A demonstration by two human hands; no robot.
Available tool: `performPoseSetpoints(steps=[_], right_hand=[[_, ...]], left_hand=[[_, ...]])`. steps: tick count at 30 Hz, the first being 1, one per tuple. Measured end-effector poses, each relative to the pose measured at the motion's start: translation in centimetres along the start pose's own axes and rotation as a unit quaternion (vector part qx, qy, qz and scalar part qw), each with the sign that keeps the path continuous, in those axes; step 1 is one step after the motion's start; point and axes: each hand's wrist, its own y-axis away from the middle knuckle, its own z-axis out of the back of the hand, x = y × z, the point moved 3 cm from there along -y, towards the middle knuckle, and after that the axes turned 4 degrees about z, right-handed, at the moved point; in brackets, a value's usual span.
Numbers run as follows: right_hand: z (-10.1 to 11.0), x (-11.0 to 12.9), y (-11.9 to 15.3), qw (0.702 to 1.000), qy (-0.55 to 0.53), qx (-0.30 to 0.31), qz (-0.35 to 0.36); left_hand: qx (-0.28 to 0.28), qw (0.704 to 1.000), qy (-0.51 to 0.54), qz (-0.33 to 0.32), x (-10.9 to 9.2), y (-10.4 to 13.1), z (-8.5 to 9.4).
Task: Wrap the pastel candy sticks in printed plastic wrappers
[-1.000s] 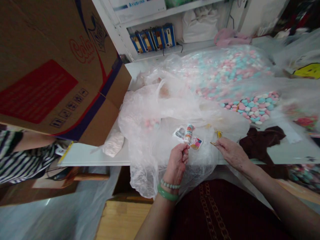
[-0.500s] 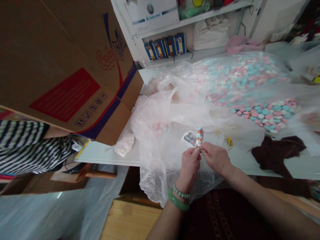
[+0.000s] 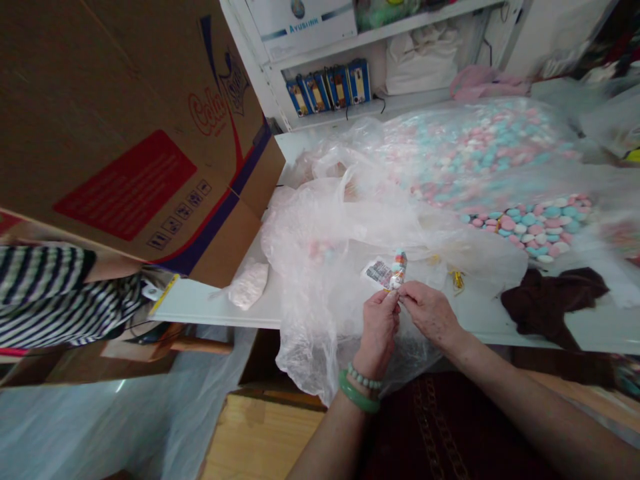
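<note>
A small clear packet of coloured candies stands upright between my fingertips, its lower end pinched. My left hand, with green bracelets at the wrist, is closed on that end. My right hand pinches the same spot from the right, fingertips touching the left ones. Just left of the packet lies a printed label. Gold twist ties rest to the right on the plastic sheet. Pink, blue and white candies spill at the mouth of a large clear bag.
A big cardboard box fills the upper left, beside a person in a striped top. A small white bag lies on the table. Dark cloth is at right. Shelves stand behind.
The view has shifted slightly. Both hands keep their pinch at the packet's lower end, with only a slight change in finger position.
</note>
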Motion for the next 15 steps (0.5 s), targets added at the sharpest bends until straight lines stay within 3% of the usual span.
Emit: performPoseSetpoints(steps=[7, 12, 15], right_hand=[[-0.2, -1.5, 0.2, 0.989, -0.084, 0.008, -0.118], [0.0, -0.4, 0.1, 0.998, 0.030, -0.003, -0.056], [-0.1, -0.4, 0.2, 0.999, -0.004, -0.003, -0.038]], left_hand=[[0.006, 1.000, 0.013, 0.011, 0.1, -0.2, 0.1], [0.026, 0.999, 0.035, 0.027, 0.7, -0.2, -0.3], [0.021, 0.999, 0.039, 0.028, 0.7, -0.2, -0.2]])
